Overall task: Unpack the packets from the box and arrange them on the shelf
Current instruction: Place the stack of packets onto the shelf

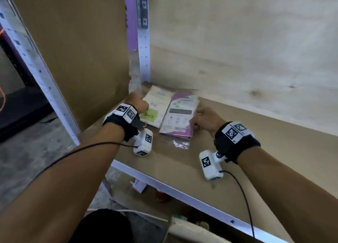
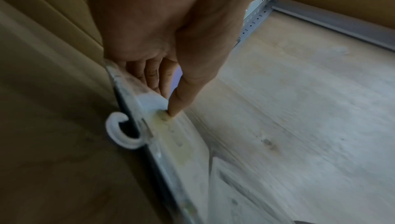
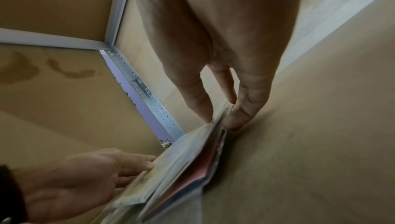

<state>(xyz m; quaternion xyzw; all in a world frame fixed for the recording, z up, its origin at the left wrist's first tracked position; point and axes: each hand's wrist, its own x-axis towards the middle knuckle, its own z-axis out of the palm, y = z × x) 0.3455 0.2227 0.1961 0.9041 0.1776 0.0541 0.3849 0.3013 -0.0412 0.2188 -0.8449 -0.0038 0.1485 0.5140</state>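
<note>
Two lots of flat packets lie side by side in the back left corner of the shelf board (image 1: 237, 151). The cream packet with a green label (image 1: 155, 107) is on the left. My left hand (image 1: 144, 106) pinches its left edge, thumb on top (image 2: 175, 107) and fingers curled beneath, near the packet's white hanger hook (image 2: 121, 131). A stack of pink packets (image 1: 180, 114) in clear sleeves overlaps it on the right. At that stack's right edge my right hand (image 1: 194, 117) pinches it (image 3: 192, 160) between thumb and fingers (image 3: 245, 109). The box is out of view.
A brown cardboard panel (image 1: 73, 51) closes the left side, and a pale plywood back (image 1: 237, 51) stands behind. A white perforated upright (image 1: 144, 51) marks the corner. A white front rail (image 1: 182, 197) edges the shelf, with blurred items on the level below.
</note>
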